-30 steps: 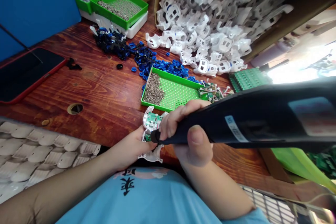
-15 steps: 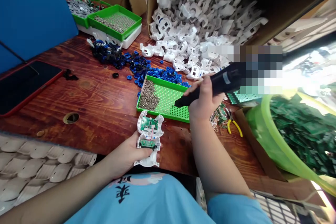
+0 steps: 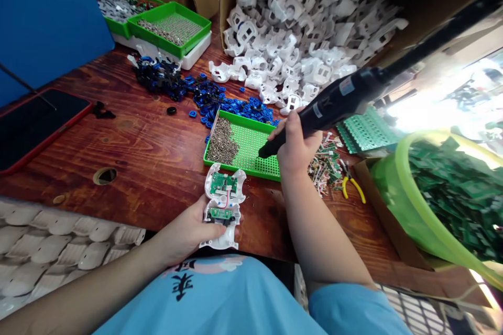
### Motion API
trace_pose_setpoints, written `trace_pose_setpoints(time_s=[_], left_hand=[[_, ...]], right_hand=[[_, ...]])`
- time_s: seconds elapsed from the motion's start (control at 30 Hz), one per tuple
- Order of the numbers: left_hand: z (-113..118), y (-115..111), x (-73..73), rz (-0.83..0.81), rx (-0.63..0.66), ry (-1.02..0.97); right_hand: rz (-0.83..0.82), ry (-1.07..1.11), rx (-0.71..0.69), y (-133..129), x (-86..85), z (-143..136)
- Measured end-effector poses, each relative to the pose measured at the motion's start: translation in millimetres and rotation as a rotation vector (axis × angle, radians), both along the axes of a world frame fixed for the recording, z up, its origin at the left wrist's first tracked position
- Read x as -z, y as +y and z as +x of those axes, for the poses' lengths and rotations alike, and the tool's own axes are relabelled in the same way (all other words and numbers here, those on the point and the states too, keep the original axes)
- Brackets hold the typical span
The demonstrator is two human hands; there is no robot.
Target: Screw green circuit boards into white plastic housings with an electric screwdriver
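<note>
My left hand point(image 3: 198, 227) grips a white plastic housing point(image 3: 226, 241) at the table's front edge, thumb across its lower half. The housing is opened into two halves, and each holds a green circuit board point(image 3: 223, 185); red and white wires join them. My right hand point(image 3: 296, 144) is wrapped around a black electric screwdriver point(image 3: 338, 97), tilted with its tip down to the left. The tip is over the perforated right part of a green screw tray point(image 3: 251, 141). A heap of small screws point(image 3: 222, 144) lies in the tray's left end. Whether a screw sits on the tip is too small to tell.
Blue rings point(image 3: 243, 110) and white shells point(image 3: 275, 70) are heaped behind the tray. Yellow-handled pliers point(image 3: 351, 183) and small wired boards point(image 3: 326, 165) lie to the right, beside a green tub point(image 3: 387, 167) of circuit boards. A phone point(image 3: 43, 120) lies at left.
My right hand and the screwdriver have shifted slightly left and down over the tray. My left hand keeps the housing in nearly the same place.
</note>
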State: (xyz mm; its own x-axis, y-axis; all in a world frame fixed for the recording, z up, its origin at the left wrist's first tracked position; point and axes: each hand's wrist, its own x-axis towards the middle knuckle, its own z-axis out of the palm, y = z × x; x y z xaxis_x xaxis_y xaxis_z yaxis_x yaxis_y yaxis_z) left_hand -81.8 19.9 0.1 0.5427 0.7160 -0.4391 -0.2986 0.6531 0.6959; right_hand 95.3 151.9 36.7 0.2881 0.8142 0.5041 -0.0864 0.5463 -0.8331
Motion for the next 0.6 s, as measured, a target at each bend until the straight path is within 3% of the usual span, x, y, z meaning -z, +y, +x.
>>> trace_pose_setpoints(time_s=[0.13,0.3,0.43,0.5,0.6], left_hand=[[-0.1,-1.3,0.3,0.000,-0.007,-0.018],[1.3,-1.8,1.8,-0.014,-0.039,-0.081],[2.2,-1.1,0.5,-0.036,-0.046,-0.080],[2.4,-0.7,-1.5,-0.027,-0.057,-0.060],[2.4,0.3,-4.4,0.001,-0.052,-0.030]], right_hand=[[0.039,0.012,0.012,0.0,-4.1,2.0],[0.119,0.114,0.060,-32.5,-38.5,-3.1],[0.034,0.052,-0.220,-83.6,-61.3,-17.0],[0.001,0.025,-0.341,-103.3,-61.8,-23.0],[-0.005,-0.003,-0.410,-116.8,-54.5,-27.4]])
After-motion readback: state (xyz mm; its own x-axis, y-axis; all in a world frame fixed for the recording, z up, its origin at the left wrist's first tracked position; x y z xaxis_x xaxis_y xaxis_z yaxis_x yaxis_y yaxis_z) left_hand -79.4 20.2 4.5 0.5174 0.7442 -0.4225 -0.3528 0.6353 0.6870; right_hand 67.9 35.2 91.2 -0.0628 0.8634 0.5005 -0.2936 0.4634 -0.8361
